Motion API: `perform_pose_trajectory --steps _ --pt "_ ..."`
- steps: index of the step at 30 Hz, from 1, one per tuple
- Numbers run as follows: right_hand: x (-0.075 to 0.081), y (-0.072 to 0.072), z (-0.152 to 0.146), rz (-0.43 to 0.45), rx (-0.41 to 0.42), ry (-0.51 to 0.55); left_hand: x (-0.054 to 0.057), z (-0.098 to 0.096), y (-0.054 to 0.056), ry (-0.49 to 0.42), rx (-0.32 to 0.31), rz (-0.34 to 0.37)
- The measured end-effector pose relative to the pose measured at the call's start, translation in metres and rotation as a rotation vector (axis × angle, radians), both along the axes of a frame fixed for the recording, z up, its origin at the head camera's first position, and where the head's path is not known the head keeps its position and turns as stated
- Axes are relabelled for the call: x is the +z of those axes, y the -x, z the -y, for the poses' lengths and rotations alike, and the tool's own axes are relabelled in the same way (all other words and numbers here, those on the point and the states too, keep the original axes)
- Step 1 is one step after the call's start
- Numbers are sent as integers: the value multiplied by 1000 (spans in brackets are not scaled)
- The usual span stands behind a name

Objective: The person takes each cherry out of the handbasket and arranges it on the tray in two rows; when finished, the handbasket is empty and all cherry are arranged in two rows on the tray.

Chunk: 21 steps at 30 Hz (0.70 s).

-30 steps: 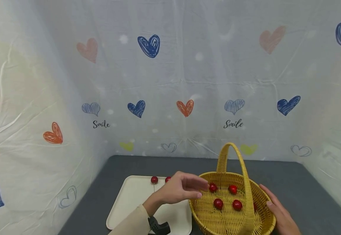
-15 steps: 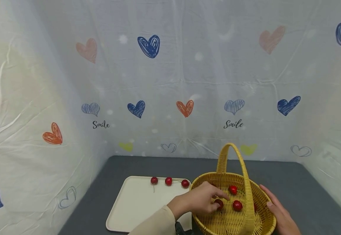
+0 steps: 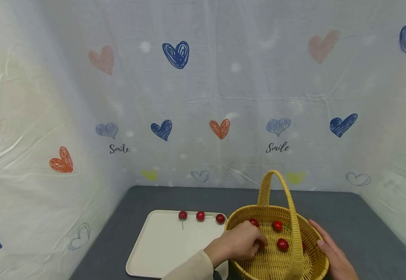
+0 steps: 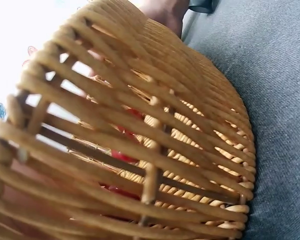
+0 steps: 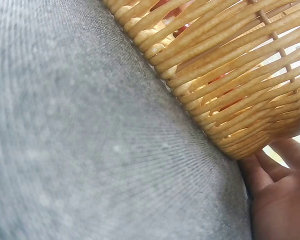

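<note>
A yellow wicker basket (image 3: 239, 214) with a tall arched handle (image 3: 266, 186) holds several red cherries, among them one cherry (image 3: 282, 244) near the middle. My left hand (image 3: 241, 241) reaches in over the left rim, fingers curled down around a cherry that they mostly hide. Just behind this hand, another cherry (image 3: 253, 222) shows. My right hand (image 3: 336, 254) rests against the basket's right outer side, fingers fairly straight along the wall and thumb at the rim. In the right wrist view, its fingers (image 5: 282, 155) lie against the woven wall.
Left of the basket lies a cream tray (image 3: 161, 245). Along its far edge sit a stemmed cherry (image 3: 182, 215), a middle cherry (image 3: 200, 216) and a right cherry (image 3: 220, 219). Beneath is a dark grey tabletop (image 3: 189, 196), with a heart-printed curtain (image 3: 245, 97) around it.
My left hand has moved right and down from above the tray's edge into the basket, and its fingers have closed around a cherry. My right hand has stayed at the basket's side.
</note>
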State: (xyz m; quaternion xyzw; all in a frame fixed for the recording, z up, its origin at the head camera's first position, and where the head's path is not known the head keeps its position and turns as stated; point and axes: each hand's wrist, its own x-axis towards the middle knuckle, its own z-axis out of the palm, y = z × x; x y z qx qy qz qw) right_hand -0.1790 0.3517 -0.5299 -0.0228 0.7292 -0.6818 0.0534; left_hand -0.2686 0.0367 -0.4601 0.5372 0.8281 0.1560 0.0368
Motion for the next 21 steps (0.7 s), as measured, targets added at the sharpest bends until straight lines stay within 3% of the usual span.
perform_pose_trajectory --steps 4,11,15,21 --pt "-1 1 -1 -27 -8 -26 0 -1 0 -6 22 -31" --pt "0 0 3 -42 -20 -51 0 -3 0 121 16 53" --pt "-1 0 1 -68 14 -32 -1 -3 1 154 -8 56" --pt "-1 -1 1 -76 -5 -60 -2 -5 -4 120 112 38"
